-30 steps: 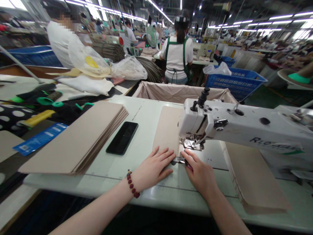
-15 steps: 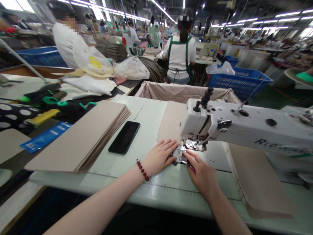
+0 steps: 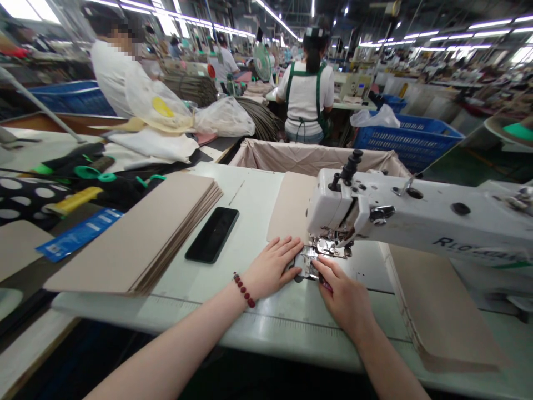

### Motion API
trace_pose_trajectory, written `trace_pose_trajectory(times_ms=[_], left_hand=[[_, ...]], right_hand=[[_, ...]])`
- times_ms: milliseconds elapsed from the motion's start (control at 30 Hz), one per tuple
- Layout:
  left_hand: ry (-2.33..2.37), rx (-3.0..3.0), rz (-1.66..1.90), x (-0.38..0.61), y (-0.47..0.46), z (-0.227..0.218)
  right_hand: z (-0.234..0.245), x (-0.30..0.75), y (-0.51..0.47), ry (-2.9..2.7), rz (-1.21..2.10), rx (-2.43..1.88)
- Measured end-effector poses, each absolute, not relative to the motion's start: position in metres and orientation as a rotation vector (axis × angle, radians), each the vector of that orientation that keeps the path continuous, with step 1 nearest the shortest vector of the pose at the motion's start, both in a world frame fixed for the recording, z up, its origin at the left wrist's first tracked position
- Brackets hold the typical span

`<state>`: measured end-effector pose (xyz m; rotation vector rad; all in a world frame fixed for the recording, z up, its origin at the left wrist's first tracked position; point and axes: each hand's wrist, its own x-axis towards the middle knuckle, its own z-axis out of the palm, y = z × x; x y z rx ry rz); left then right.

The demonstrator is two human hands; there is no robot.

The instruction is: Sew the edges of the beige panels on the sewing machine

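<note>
My left hand [image 3: 272, 266] lies flat with its fingers stretched out, at the near edge of a beige panel [image 3: 291, 203] and left of the metal needle plate [image 3: 307, 264]. A dark red beaded bracelet [image 3: 244, 289] circles that wrist. My right hand [image 3: 345, 294] is curled at the plate's right side, its fingertips close to the presser foot. Beneath its fingers shows a bit of a small pinkish, dark thing [image 3: 326, 285], mostly hidden, so its kind is unclear. The white sewing machine [image 3: 400, 211] stands over the panel, its head just beyond both hands.
A stack of beige panels [image 3: 133, 239] and a black phone [image 3: 212, 234] lie to the left. More beige panels [image 3: 441, 305] sit right, below the machine arm. Behind the table are a cloth-lined bin [image 3: 266, 153], a blue crate [image 3: 410, 139] and a person in a green apron [image 3: 306, 94].
</note>
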<state>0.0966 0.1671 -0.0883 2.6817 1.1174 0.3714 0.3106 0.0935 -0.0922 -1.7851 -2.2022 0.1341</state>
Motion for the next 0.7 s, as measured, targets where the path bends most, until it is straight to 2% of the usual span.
trace_pose_trajectory(times_ms=[467, 700], left_hand=[[1.125, 2.717, 0.395, 0.099, 0.168, -0.093], [1.359, 2.725, 0.480, 0.102, 0.167, -0.086]], right_hand=[[-0.087, 0.308, 0.092, -2.210, 0.142, -1.828], [-0.079, 0.307, 0.088, -2.257, 0.121, -1.879]])
